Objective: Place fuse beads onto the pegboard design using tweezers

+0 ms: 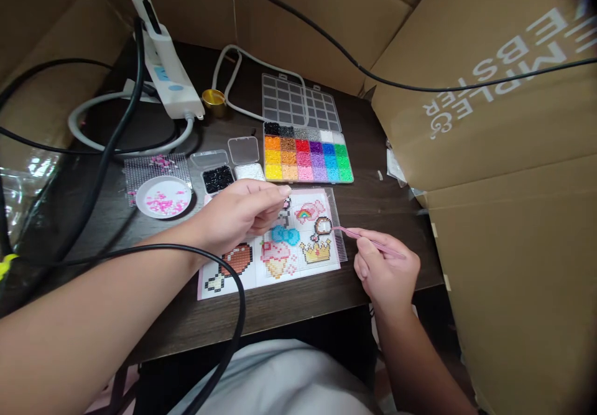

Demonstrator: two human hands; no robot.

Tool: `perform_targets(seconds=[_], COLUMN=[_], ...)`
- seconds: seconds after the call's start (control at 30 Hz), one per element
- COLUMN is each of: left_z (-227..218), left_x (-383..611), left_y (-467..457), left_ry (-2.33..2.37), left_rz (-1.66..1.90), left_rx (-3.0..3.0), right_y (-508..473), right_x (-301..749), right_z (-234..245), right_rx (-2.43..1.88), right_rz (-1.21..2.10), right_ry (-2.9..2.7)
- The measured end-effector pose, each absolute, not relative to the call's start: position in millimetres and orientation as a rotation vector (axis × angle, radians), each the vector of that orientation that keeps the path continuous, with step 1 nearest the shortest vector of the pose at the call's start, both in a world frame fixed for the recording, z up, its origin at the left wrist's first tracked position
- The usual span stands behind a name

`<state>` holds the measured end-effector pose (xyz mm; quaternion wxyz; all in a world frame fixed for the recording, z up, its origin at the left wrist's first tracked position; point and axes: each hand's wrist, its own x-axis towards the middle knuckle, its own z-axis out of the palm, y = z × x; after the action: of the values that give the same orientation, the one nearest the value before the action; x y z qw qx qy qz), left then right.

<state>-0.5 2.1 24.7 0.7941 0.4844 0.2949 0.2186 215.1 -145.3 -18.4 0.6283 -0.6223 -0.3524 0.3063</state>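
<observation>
My right hand (389, 265) grips a pair of pink tweezers (380, 246), held like a pen. Their tips reach the brown-and-white round bead figure (323, 226) on the clear pegboard (341, 241). Under the board lies a pattern sheet (228, 287) with a crown (316, 252), an ice cream (276, 256), a blue bow (285, 235) and a rainbow candy (310, 211). Above the sheet's upper part, my left hand (254, 206) is closed, thumb and fingers pinched together. Whatever it may hold is hidden or too small to name. It covers part of the pattern.
A sorted bead box (308, 157) stands behind the sheet, with small boxes of black beads (218, 179) and white beads (249, 171) nearby. At left sit a white dish (163, 197), a gold cup (214, 101) and a power strip (172, 85). A black cable (236, 278) crosses in front.
</observation>
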Motion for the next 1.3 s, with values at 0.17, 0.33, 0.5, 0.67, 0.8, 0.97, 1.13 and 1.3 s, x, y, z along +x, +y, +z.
perform_targets(seconds=[0.17,0.33,0.5,0.67,0.8,0.97,1.13,1.3], left_z=[25,23,23,24,26,26,25,24], left_x=[-1,0,0,1,1,1,1,1], left_y=[2,3,2,1,1,1,1,0], left_ry=[0.628,0.623,0.629,0.634,0.647,0.64,0.634,0.638], left_rz=[0.474,0.461,0.463,0.466,0.481,0.469,0.458,0.464], left_rx=[1.036,1.045,1.042,1.04,1.044,1.044,1.039,1.039], right_y=[-140,-140,-138,-139,-140,-136,-128,-123], right_x=[211,208,208,210,212,217,219,218], right_z=[-22,-18,-17,-19,-22,-22,-15,-11], right_rx=[-1.446,-1.508,-1.559,-1.51,-1.501,-1.494,-1.463,-1.467], right_rz=[0.67,0.669,0.685,0.705,0.719,0.8,0.902,0.918], right_ry=[-0.79,-0.803,-0.826,-0.803,-0.79,-0.709,-0.578,-0.519])
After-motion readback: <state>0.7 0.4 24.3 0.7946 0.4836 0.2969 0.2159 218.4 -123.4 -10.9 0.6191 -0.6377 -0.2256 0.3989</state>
